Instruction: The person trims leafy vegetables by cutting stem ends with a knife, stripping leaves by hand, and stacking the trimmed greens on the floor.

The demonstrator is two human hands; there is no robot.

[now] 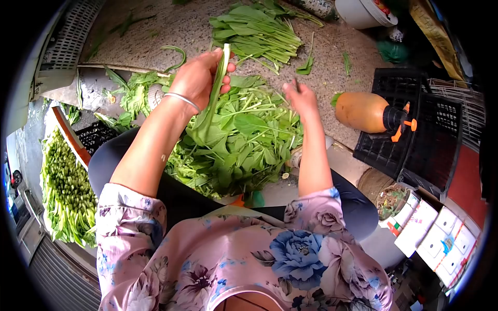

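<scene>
My left hand (196, 80), a bangle on its wrist, is closed around a leafy green stalk (219, 83). The stalk's pale end points up and its leaves hang down over a heap of loose leafy greens (244, 132) between my knees. To the right, above the heap's edge, my right hand (301, 98) is closed with thumb and finger together. A small dark tip shows at its fingers, too small to name. Beyond both hands, a bunch of long-stemmed greens (254, 33) lies on the speckled stone surface (332, 62).
On the right, an orange spray bottle (360, 111) lies on its side against black plastic crates (397, 124). A white bucket (363, 13) stands at the back. Neatly packed greens (67, 186) fill the left side. White boxes (441, 238) sit at lower right.
</scene>
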